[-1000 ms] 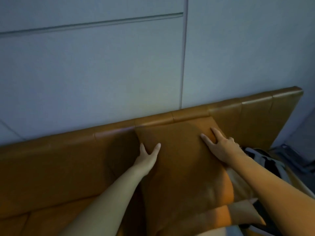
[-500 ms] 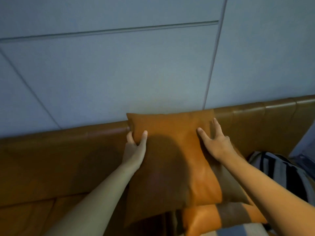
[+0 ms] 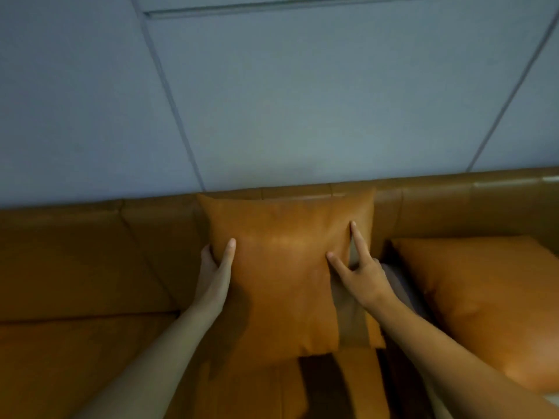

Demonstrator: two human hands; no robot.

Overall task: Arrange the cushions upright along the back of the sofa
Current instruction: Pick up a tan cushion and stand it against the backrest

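Tan leather-look cushion (image 3: 281,267) stands upright against the sofa back (image 3: 90,243), its top edge level with the top of the backrest and its bottom edge on the seat (image 3: 60,358). It's square, smooth, a touch creased at the lower corners, with a grey-brown band down its right side. Second cushion (image 3: 490,303), same orange-tan, lies just to the right, tilted back and slumped low on the seat, not upright, its upper corner near the backrest. The sofa is the same tan leather, panelled, set against a wall.
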